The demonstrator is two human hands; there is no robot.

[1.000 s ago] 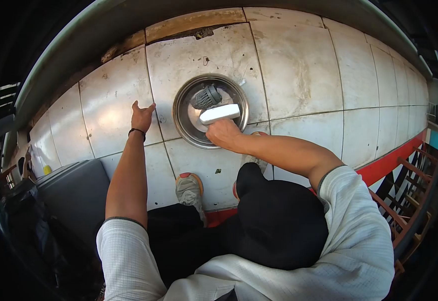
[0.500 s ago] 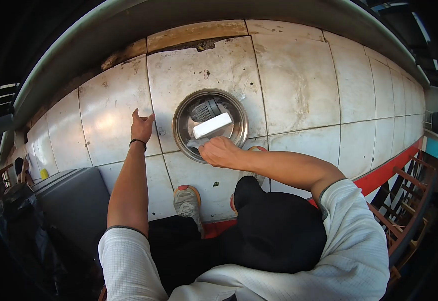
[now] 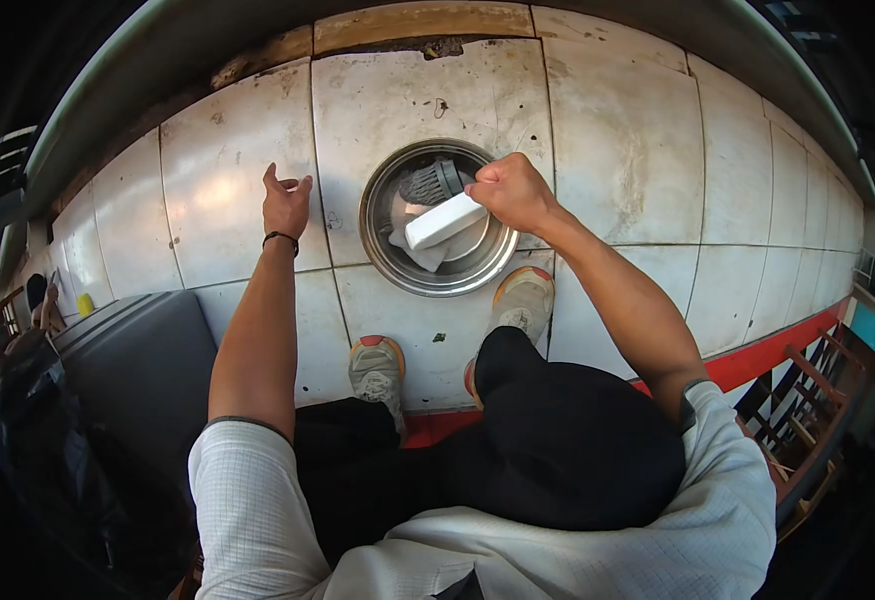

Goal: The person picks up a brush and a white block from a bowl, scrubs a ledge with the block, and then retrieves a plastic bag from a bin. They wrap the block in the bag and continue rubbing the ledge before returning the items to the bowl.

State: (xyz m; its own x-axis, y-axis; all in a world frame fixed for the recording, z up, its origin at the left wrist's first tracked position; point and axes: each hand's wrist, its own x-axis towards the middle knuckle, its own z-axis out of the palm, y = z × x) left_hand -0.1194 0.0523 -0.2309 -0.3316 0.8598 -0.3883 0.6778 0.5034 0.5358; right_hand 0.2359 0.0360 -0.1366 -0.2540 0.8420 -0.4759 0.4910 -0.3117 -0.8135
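A round metal basin [image 3: 369, 245] stands on the tiled floor in front of my shoes. In it lie a grey-bristled brush [image 3: 422, 185], a long white block [image 3: 444, 221] and a crumpled pale cloth or plastic piece [image 3: 425, 254] partly under the block. My right hand [image 3: 513, 191] is closed over the basin's right rim, at the right end of the white block and close to the brush. What its fingers grip is hidden. To the left of the basin, my left hand [image 3: 286, 203] hangs above the tiles, thumb and fingers apart, holding nothing.
White stained floor tiles [image 3: 617, 150] surround the basin, with a broken edge along the back. A grey bin-like box [image 3: 142, 355] stands at the left. My two shoes [image 3: 377, 375] are close behind the basin. Wooden chair-like frames [image 3: 807, 400] are at the right.
My right hand has let go of the pale crumpled piece at the basin's near rim and moved up and right to the block's right end. My left hand stays open.
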